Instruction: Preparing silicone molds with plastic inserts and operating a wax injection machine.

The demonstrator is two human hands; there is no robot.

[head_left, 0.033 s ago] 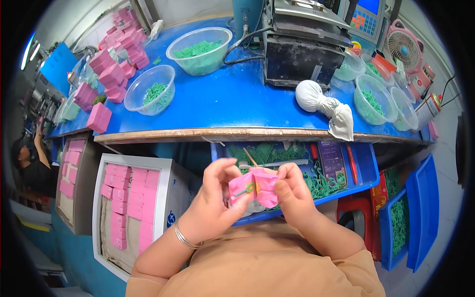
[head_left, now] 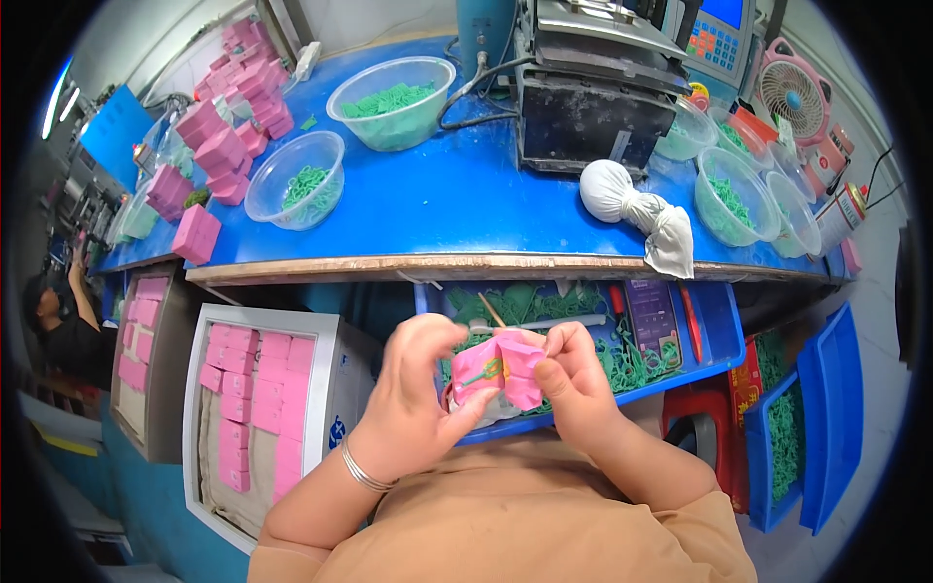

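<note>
My left hand [head_left: 418, 389] holds the left part of an opened pink piece [head_left: 476, 361], possibly a mold, with its thumb at the lower edge and upper fingers curled. A small green shape with some yellow lies on its inner face. My right hand [head_left: 578, 384] pinches the right part between thumb and fingers. Both hands are over a blue tray [head_left: 719, 340] under the bench edge, holding tangled green pieces [head_left: 637, 360], a thin wooden stick, a white rod, red tools [head_left: 692, 325] and a purple flat box [head_left: 649, 311].
The blue bench [head_left: 428, 204] carries pink block stacks [head_left: 219, 151], plastic bowls of green pieces [head_left: 389, 97], a white cloth bundle [head_left: 632, 204], a black machine [head_left: 583, 117] and a fan [head_left: 792, 87]. Pink blocks fill boxes [head_left: 326, 379] below. A person [head_left: 73, 330] is at far left.
The fingers of my left hand have shifted slightly leftward and loosened at the top. The pink piece has moved slightly; my right hand still grips it.
</note>
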